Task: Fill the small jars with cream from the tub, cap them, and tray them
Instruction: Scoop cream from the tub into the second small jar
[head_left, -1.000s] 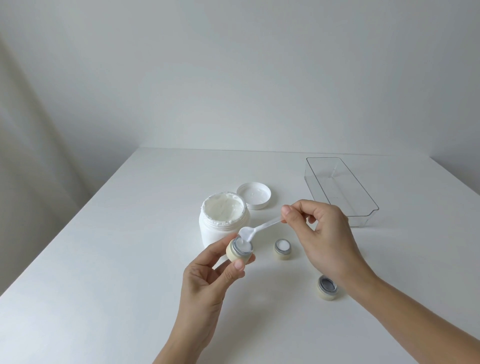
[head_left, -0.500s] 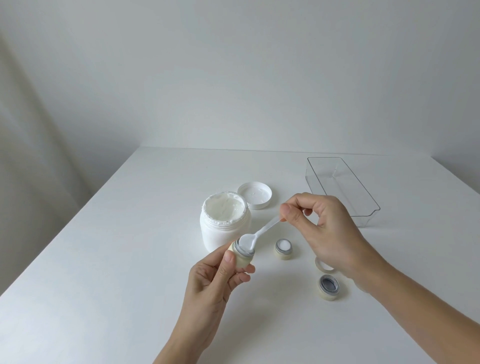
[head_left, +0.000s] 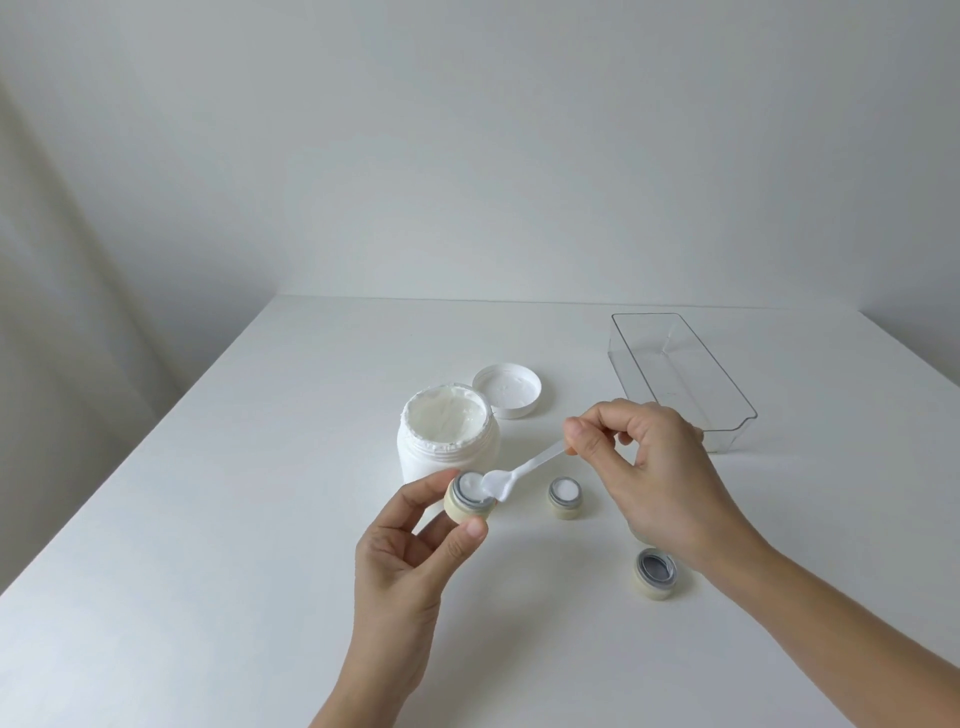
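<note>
White table (head_left: 218, 519): three jars (head_left: 565, 498), one tub (head_left: 447, 441)

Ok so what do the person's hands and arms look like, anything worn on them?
Both arms are bare from the frame's lower edge to the wrist, with no sleeves showing. The left hand and right hand wear no gloves, and no rings, watch or bracelets show. The nails look short and unpainted.

Soft, even daylight, scene bright but flat, faint diffuse shadows cast on the white bench (head_left: 218, 519) below the hands, no glare seen, focus sharp throughout, mild wide-angle stretching at edges
</note>
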